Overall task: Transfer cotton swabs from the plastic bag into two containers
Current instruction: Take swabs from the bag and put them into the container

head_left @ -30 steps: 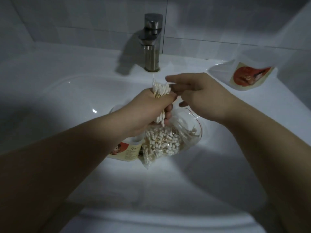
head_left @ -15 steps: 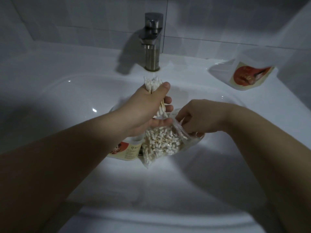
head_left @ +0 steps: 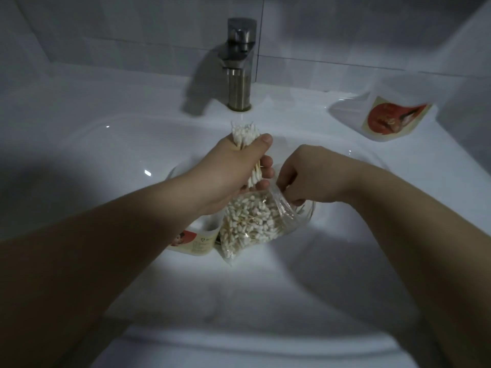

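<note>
- labelled container (head_left: pixel 195 241) in the sink (head_left: pixel 106 144) basin, partly hidden by the left forearm, touching the plastic bag (head_left: pixel 255 224).
- left hand (head_left: pixel 231 171) clenched round a bundle of cotton swabs (head_left: pixel 243 134); tips stick out above and below the fist.
- plastic bag, full of swabs, just below that fist.
- right hand (head_left: pixel 310 176) pinches the bag's upper edge.
- second container (head_left: pixel 385 118) on the right ledge, well apart.

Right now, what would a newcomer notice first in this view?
The left hand grips a fistful of cotton swabs above the sink basin, just in front of the tap. Below it lies a clear bag packed with more swabs, its edge pinched by the right hand. A labelled container sits on the ledge at far right.
</note>
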A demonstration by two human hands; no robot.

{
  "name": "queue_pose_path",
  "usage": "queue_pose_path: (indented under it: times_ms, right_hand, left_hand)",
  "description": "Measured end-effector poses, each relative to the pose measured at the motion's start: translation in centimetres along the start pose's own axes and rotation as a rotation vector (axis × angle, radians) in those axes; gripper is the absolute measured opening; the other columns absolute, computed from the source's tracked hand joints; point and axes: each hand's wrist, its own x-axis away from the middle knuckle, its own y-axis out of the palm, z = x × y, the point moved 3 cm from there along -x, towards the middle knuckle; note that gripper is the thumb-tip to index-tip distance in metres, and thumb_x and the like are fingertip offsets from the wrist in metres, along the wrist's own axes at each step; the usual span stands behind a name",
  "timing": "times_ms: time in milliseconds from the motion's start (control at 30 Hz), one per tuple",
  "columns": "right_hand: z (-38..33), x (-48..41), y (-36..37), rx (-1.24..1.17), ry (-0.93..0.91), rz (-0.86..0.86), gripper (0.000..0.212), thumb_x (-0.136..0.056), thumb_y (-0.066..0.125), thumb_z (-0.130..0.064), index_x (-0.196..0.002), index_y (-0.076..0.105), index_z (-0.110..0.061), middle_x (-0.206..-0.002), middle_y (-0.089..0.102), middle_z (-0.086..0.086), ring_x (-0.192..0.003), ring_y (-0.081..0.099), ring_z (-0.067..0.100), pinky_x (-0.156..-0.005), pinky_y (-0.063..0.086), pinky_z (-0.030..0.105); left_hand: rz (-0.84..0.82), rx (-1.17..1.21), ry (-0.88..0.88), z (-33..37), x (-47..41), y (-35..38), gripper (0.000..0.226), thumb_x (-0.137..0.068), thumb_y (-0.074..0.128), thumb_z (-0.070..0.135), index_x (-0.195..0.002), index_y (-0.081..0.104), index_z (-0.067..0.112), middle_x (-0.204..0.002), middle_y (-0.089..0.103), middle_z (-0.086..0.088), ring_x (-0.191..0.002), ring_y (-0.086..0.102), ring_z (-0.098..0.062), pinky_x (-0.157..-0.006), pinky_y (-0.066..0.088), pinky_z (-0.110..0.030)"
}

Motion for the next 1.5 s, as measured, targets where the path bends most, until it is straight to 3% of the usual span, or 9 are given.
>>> queue_pose_path:
  times_ms: [100,300,533,733,933,1133,1200,1367,1500]
  right_hand:
    - [0.1,0.0,-0.4,-0.075,-0.005,0.053,0.021,-0.071,0.070,-0.013,-0.069,0.077,-0.032,-0.062,0.073,-0.011,-0.062,0.069,0.004,-0.064,0.058,0.027]
    - [0.6,0.5,-1.8,-0.214,-0.001,0.187,0.024,-0.076,0.067,-0.009,-0.077,0.077,-0.031,-0.060,0.072,-0.011,-0.059,0.070,-0.001,-0.061,0.053,0.022]
    - [1.2,1.1,-3.1,-0.349,0.009,0.303,0.019,-0.078,0.068,-0.005,-0.076,0.077,-0.022,-0.056,0.071,-0.005,-0.049,0.065,-0.001,-0.041,0.040,0.009]
    - [1.5,1.2,-3.6,-0.628,-0.056,0.336,0.014,-0.081,0.073,0.002,-0.079,0.076,-0.011,-0.056,0.069,-0.003,-0.052,0.066,0.006,-0.052,0.049,0.012]
    - [1.0,0.7,-2.8,-0.834,-0.104,0.219,0.016,-0.080,0.073,0.011,-0.079,0.074,-0.005,-0.066,0.070,0.010,-0.061,0.068,0.017,-0.063,0.058,0.021]
    - [0.6,0.5,-2.3,-0.976,-0.090,0.310,0.020,-0.084,0.077,0.004,-0.103,0.072,-0.001,-0.077,0.071,0.019,-0.067,0.074,0.024,-0.066,0.061,0.024]
    - [0.4,0.4,-2.0,-0.904,-0.101,0.356,0.019,-0.086,0.077,-0.003,-0.105,0.074,-0.004,-0.081,0.075,0.020,-0.071,0.075,0.026,-0.071,0.064,0.031]
    - [-0.3,0.4,-1.4,-0.575,-0.150,0.293,0.027,-0.103,0.054,-0.020,-0.120,0.075,-0.021,-0.103,0.077,-0.006,-0.093,0.073,0.012,-0.076,0.063,0.033]
    - [-0.9,0.8,-1.3,-0.669,-0.228,0.110,0.032,-0.093,0.054,-0.012,-0.115,0.076,-0.023,-0.106,0.074,0.014,-0.099,0.070,0.029,-0.088,0.058,0.049]
  left_hand:
    - [-0.005,-0.064,0.030,-0.1,0.1,0.1,0.014,-0.104,0.058,0.029,-0.101,0.062,0.016,-0.078,0.070,0.001,-0.073,0.070,-0.011,-0.069,0.063,-0.034]
    - [-0.030,-0.277,0.041,-0.3,0.3,0.0,0.016,-0.104,0.058,0.033,-0.102,0.067,0.020,-0.101,0.077,-0.004,-0.076,0.073,-0.009,-0.061,0.061,-0.033]
    - [-0.092,-0.344,-0.088,-1.5,0.4,-0.2,0.020,-0.102,0.060,0.039,-0.109,0.071,0.024,-0.107,0.076,0.000,-0.088,0.076,-0.012,-0.067,0.064,-0.035]
    - [-0.036,-0.271,-0.036,-1.0,0.2,-0.1,0.026,-0.103,0.059,0.038,-0.117,0.069,0.018,-0.111,0.076,-0.003,-0.089,0.076,-0.013,-0.074,0.065,-0.041]
    - [-0.133,-0.144,-0.040,-0.6,0.5,0.2,0.027,-0.105,0.057,0.036,-0.113,0.070,0.014,-0.101,0.080,-0.005,-0.091,0.078,-0.021,-0.069,0.062,-0.033]
    - [-0.161,-0.211,0.000,-0.4,0.6,0.6,0.019,-0.105,0.056,0.024,-0.092,0.065,0.015,-0.068,0.067,0.004,-0.058,0.063,-0.008,-0.054,0.053,-0.023]
    - [-0.169,-0.259,0.000,-0.4,0.7,0.6,0.019,-0.104,0.057,0.022,-0.088,0.064,0.014,-0.066,0.064,0.004,-0.057,0.061,-0.009,-0.055,0.053,-0.024]
    - [-0.179,-0.195,-0.029,-0.4,0.9,0.4,0.017,-0.102,0.060,0.016,-0.087,0.068,0.016,-0.067,0.066,0.001,-0.059,0.064,-0.011,-0.059,0.057,-0.025]
    - [-0.171,-0.109,-0.082,-0.3,0.8,0.3,0.014,-0.102,0.061,0.019,-0.092,0.068,0.014,-0.070,0.067,-0.002,-0.062,0.067,-0.013,-0.064,0.059,-0.028]
